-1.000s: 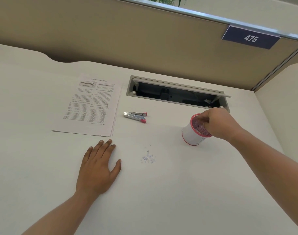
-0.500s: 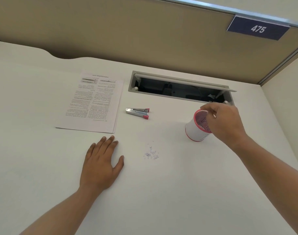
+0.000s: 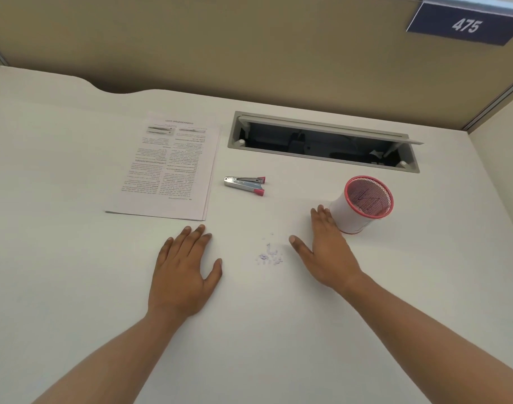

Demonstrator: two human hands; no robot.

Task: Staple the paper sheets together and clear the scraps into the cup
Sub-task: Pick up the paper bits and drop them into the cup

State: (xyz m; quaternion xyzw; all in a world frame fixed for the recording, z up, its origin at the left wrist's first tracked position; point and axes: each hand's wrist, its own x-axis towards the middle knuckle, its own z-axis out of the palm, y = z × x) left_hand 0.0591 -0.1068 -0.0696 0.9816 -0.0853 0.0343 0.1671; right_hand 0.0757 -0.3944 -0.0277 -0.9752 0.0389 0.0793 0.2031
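A stack of printed paper sheets (image 3: 169,167) lies on the white desk (image 3: 74,287) at the left. Just right of the sheets rests a small silver stapler with pink tips (image 3: 245,184). A little heap of paper scraps (image 3: 269,255) sits on the desk between my two hands. To its left my left hand (image 3: 185,272) lies flat, palm down, fingers apart. My right hand (image 3: 326,249) lies flat to the right of the scraps, its fingertips touching the base of the white cup with a red rim (image 3: 360,209). Both hands hold nothing.
An open cable hatch (image 3: 322,141) with a raised lid is set into the desk behind the stapler and cup. A beige partition (image 3: 249,48) with a blue sign "475" (image 3: 465,24) closes off the back. A side panel stands at the right.
My right hand has left the cup's rim and come down flat on the desk between the cup and the scraps. The left hand stayed put.
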